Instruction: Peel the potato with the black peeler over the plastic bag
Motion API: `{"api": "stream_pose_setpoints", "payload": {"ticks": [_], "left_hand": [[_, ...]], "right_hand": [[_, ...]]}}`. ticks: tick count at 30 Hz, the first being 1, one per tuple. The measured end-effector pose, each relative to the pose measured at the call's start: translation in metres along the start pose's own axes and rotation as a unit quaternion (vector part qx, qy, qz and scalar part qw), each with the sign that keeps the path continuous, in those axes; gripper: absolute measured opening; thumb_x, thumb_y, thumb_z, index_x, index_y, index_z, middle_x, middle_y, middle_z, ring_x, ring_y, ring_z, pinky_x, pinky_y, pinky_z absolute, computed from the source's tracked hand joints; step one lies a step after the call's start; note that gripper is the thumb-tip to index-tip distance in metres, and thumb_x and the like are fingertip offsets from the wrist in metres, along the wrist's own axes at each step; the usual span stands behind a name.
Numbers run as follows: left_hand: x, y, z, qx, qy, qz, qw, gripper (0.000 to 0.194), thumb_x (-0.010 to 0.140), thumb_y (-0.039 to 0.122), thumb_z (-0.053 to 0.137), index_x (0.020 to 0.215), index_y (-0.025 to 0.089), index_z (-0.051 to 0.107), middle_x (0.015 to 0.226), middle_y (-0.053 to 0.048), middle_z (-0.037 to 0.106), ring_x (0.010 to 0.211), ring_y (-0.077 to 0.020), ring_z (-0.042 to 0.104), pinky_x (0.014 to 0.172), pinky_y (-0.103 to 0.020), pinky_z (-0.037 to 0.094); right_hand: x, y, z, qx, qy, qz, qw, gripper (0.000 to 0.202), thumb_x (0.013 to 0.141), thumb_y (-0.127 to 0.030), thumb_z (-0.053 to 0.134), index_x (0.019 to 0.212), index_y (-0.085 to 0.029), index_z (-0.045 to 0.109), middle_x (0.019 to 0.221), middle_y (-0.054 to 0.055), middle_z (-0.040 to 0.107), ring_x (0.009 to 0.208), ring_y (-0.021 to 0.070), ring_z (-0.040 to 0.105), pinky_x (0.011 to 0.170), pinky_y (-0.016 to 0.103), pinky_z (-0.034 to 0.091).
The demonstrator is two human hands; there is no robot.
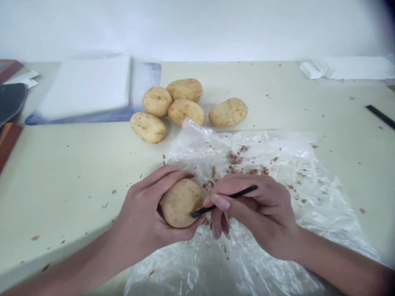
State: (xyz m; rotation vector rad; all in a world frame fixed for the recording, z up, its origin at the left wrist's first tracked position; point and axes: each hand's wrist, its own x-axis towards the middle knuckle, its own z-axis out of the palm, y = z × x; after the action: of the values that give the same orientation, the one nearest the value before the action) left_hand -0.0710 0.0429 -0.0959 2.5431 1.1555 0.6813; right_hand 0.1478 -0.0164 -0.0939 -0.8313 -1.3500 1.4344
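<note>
A potato (pixel 180 203) is gripped in my left hand (pixel 148 209), its fingers and thumb wrapped round the left side and bottom. My right hand (pixel 256 209) pinches a thin black tool (pixel 234 194) between thumb and fingers. The tool's flat tip touches the right side of the potato, at a darker yellowish patch. Both hands are over a crinkled clear plastic sheet (pixel 277 148) scattered with brown crumbs. Beyond them several more potatoes (pixel 228 112) lie on the table.
A white stack (pixel 89 86) on a blue-edged sheet lies at the back left. Dark and reddish-brown items (pixel 10 102) are at the left edge. White packaging (pixel 354 68) sits at the back right, with a black strip (pixel 381 116) nearer. Crumbs dot the pale table (pixel 77 164).
</note>
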Motion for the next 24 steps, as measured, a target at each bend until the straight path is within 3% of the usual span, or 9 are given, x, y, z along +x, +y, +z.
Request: {"api": "stream_pose_setpoints", "payload": {"ticks": [5, 8, 14, 19, 24], "left_hand": [[0.0, 0.001, 0.001, 0.001, -0.002, 0.004, 1.0, 0.057, 0.071, 0.052, 0.084, 0.121, 0.03, 0.068, 0.124, 0.013, 0.07, 0.103, 0.0031, 0.073, 0.089, -0.008, 0.065], [0.0, 0.001, 0.001, 0.021, 0.003, 0.016, 1.0, 0.056, 0.073, 0.052, 0.083, 0.123, 0.03, 0.067, 0.126, 0.013, 0.07, 0.105, 0.0025, 0.074, 0.09, -0.009, 0.065], [-0.001, 0.001, -0.001, 0.02, 0.014, 0.026, 0.999, 0.059, 0.069, 0.052, 0.086, 0.12, 0.026, 0.071, 0.121, 0.01, 0.071, 0.097, 0.0044, 0.073, 0.087, -0.005, 0.063], [-0.001, 0.002, 0.0, 0.01, 0.01, 0.015, 1.0, 0.059, 0.07, 0.054, 0.086, 0.12, 0.027, 0.07, 0.12, 0.01, 0.07, 0.096, 0.0047, 0.072, 0.085, -0.006, 0.063], [-0.005, 0.001, 0.002, 0.024, 0.014, 0.019, 0.999, 0.059, 0.074, 0.053, 0.082, 0.124, 0.028, 0.066, 0.126, 0.009, 0.068, 0.104, 0.0019, 0.072, 0.09, -0.01, 0.064]], "right_hand": [[0.005, 0.002, -0.019, -0.026, 0.055, -0.009, 0.998, 0.022, 0.111, -0.021, 0.055, 0.102, -0.002, 0.063, 0.084, 0.003, 0.064, 0.072, 0.0002, 0.068, 0.063, 0.002, 0.057], [0.007, 0.002, -0.023, 0.006, 0.102, 0.003, 0.995, 0.025, 0.111, -0.028, 0.057, 0.11, -0.004, 0.063, 0.084, 0.003, 0.064, 0.07, 0.0006, 0.067, 0.06, 0.004, 0.057], [0.001, -0.004, 0.004, 0.025, 0.002, -0.001, 1.0, 0.023, 0.112, -0.023, 0.051, 0.108, -0.002, 0.059, 0.09, 0.004, 0.064, 0.075, 0.0001, 0.069, 0.063, 0.001, 0.057], [0.001, -0.003, 0.004, -0.057, 0.014, -0.015, 0.998, 0.021, 0.11, -0.018, 0.053, 0.108, -0.002, 0.066, 0.09, 0.004, 0.065, 0.076, -0.0027, 0.068, 0.071, 0.001, 0.06], [0.007, -0.003, -0.016, -0.091, 0.095, -0.054, 0.99, 0.015, 0.109, -0.015, 0.056, 0.105, -0.003, 0.065, 0.087, 0.002, 0.065, 0.074, -0.0027, 0.068, 0.065, -0.001, 0.058]]}}
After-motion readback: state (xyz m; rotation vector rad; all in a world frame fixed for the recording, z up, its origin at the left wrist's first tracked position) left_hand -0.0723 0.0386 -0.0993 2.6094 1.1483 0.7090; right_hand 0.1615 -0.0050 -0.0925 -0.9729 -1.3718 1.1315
